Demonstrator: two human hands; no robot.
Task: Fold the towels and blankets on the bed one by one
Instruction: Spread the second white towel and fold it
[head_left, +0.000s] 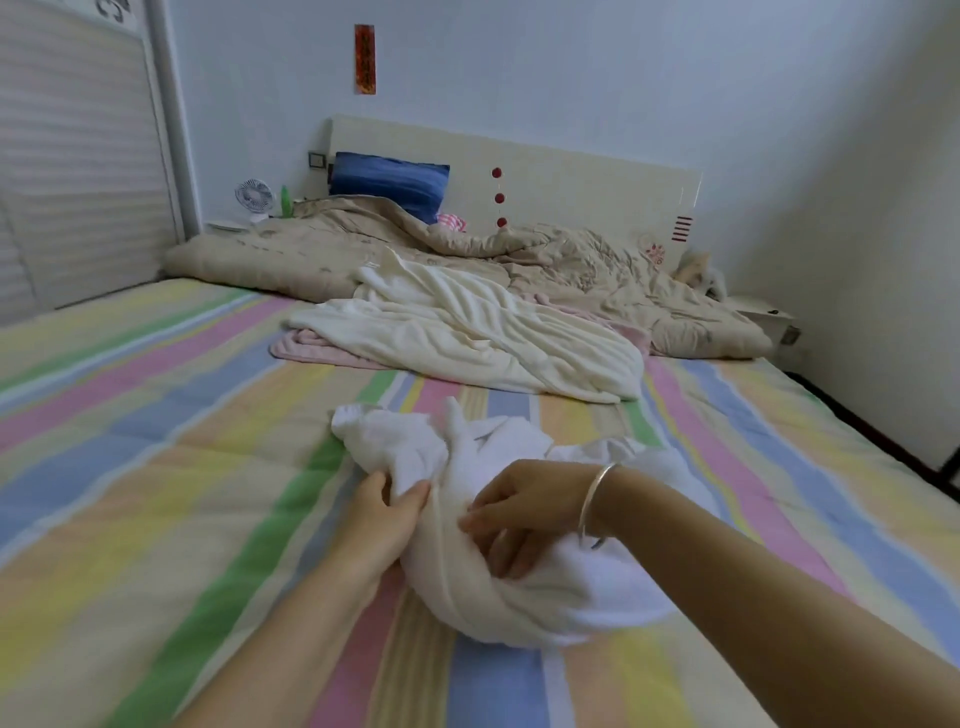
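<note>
Gathering up a crumpled white towel (467, 452) on the striped bed (156, 467), ready to open it out.
The left hand (382, 519) pinches a fold at the towel's near-left side between thumb and fingers. The right hand (524, 512) has its fingers curled into the bunched cloth, seemingly nipping an edge, though blur hides the grip. Best to find two adjacent corners, then lift and shake it flat before folding. The cream blanket (493, 338) lies unfolded farther up.

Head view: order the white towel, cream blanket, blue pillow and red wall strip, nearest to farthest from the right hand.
1. White towel: gripped by the right hand.
2. Cream blanket: just beyond, centre.
3. Blue pillow: far end, left.
4. Red wall strip: highest, far back.
</note>
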